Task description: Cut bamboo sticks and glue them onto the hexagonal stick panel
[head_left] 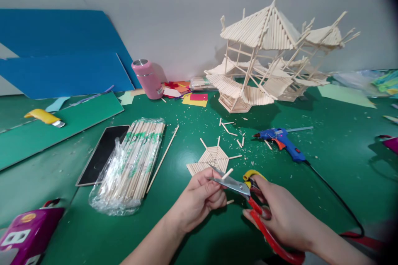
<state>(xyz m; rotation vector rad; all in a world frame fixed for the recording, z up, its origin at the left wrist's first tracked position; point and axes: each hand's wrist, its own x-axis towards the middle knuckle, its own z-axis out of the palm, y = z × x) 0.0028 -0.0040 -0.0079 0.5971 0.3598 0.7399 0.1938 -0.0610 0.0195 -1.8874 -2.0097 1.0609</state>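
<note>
My left hand (199,198) is closed on a thin wooden stick (228,173), whose end pokes up between the blades of a pair of scissors (234,185). My right hand (284,211) grips the scissors by their red and yellow handles, with the blades parted around the stick. Another bit of wood (230,202) shows below my left fingers; whether it belongs to the same stick I cannot tell. Just beyond my left hand lies a flat polygonal panel (214,155) of sticks laid in rings, with short spokes sticking out; my hand covers part of it.
A blue glue gun (281,138) lies to the right, its black cord (336,196) trailing forward. Behind stands a wooden stick pavilion model (258,33). At left are bagged sticks (137,157), a dark phone-like slab (104,153), a yellow cutter (43,116), a pink flask (147,78) and a purple power strip (31,232).
</note>
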